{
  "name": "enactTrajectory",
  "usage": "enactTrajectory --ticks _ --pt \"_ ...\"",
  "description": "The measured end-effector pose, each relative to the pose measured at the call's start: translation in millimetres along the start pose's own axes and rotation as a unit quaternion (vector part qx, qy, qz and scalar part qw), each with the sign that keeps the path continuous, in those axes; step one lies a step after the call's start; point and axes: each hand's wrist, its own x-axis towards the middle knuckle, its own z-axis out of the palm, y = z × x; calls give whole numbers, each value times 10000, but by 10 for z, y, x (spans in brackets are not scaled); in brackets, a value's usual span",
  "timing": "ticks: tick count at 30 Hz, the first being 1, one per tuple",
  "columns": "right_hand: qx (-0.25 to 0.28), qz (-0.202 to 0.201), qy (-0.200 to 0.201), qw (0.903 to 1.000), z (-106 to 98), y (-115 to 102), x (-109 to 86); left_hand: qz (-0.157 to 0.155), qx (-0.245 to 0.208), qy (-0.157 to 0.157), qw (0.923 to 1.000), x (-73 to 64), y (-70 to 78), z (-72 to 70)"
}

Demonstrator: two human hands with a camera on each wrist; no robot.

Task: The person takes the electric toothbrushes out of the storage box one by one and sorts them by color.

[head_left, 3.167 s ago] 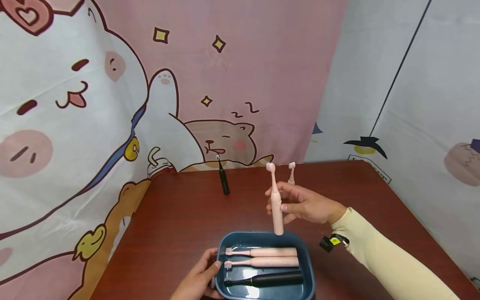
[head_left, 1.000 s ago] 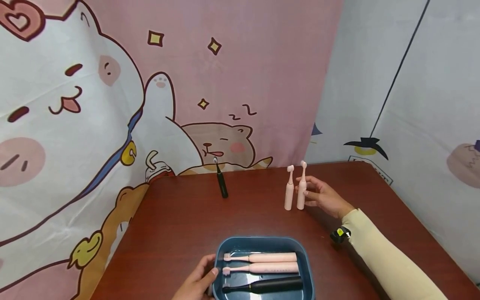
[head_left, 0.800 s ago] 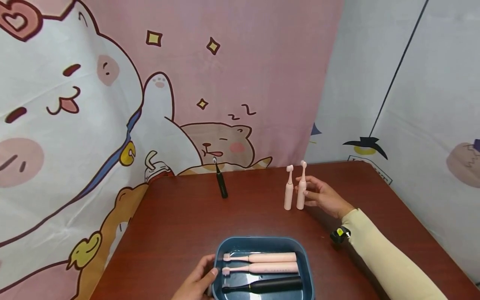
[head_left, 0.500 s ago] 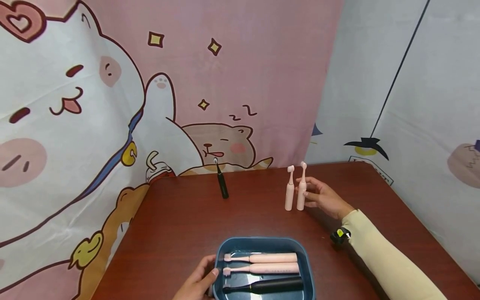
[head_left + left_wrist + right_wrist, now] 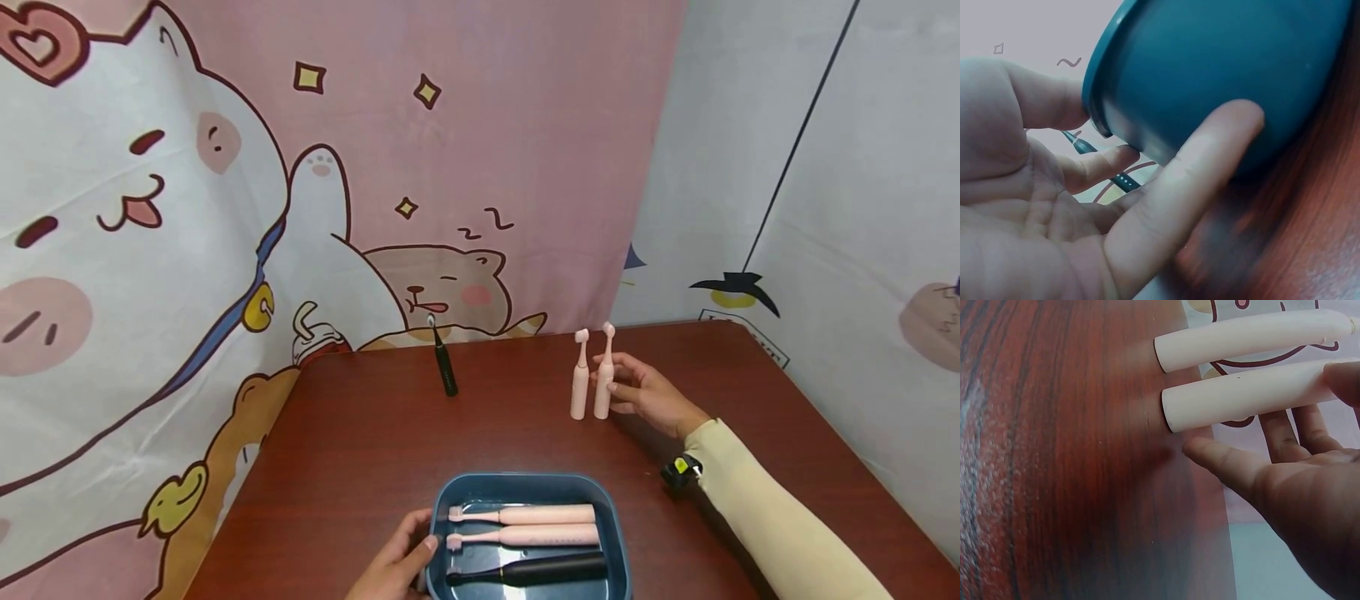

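At the back right of the table, my right hand (image 5: 651, 400) pinches a pink electric toothbrush (image 5: 603, 393) that stands upright. Just left of it stands a second pink electric toothbrush (image 5: 579, 393), with a narrow gap between them. The right wrist view shows the held toothbrush's handle (image 5: 1229, 400) with its base at the tabletop, the thumb and fingers higher up the handle. My left hand (image 5: 397, 557) holds the left side of a blue plastic box (image 5: 525, 478). In the left wrist view its fingers (image 5: 1185, 175) lie along the outer wall and rim.
Inside the box lie two pink electric toothbrushes, an upper one (image 5: 547, 515) and a lower one (image 5: 551, 536), above a black electric toothbrush (image 5: 555, 571). Another black electric toothbrush (image 5: 446, 372) stands at the back of the reddish-brown table (image 5: 360, 450). A cartoon-printed cloth (image 5: 555, 167) hangs behind.
About three seconds ago my right hand held the pink toothbrush above the box; it then moved back and right beside the other. Over the last second both hands stay nearly still.
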Motion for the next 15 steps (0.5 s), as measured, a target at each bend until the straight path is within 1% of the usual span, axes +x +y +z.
enactTrajectory --ticks 9,11,15 --pt "147 -8 -100 9998 30 -6 -5 62 121 33 9999 6 -23 1" --pt "170 -12 -121 9998 27 -3 -12 14 124 48 9999 9 -25 -4" --pt "198 -6 -164 9997 24 0 -25 -201 224 174 9994 20 4 3"
